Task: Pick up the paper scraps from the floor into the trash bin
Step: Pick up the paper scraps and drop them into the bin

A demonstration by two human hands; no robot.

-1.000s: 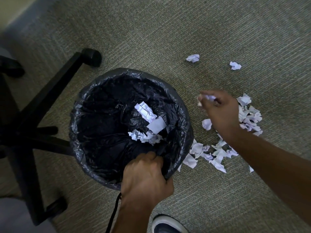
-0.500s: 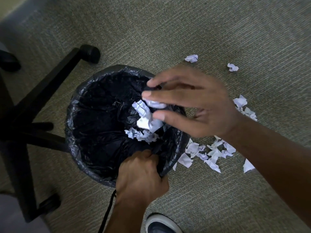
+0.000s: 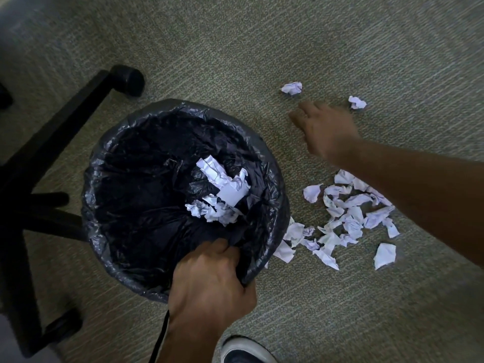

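Note:
A round trash bin (image 3: pixel 104 163) lined with a black bag stands on the carpet, with several white paper scraps (image 3: pixel 222 189) lying inside it. My left hand (image 3: pixel 209 279) grips the near rim of the bin. My right hand (image 3: pixel 324 129) hovers over the carpet to the right of the bin, fingers spread and holding nothing. One crumpled scrap (image 3: pixel 292 88) lies just beyond its fingertips, another (image 3: pixel 357 102) to its right. A pile of several scraps (image 3: pixel 348 216) lies on the floor under my right forearm.
A black office chair base with casters (image 3: pixel 78 100) stands left of the bin. The toe of a shoe (image 3: pixel 243 349) shows at the bottom edge. Grey-green carpet (image 3: pixel 340 310) covers the floor all around.
My right hand dropped its scrap into the bin, then swung out to the right over the carpet, empty, near the two far scraps. My left hand kept its grip on the rim.

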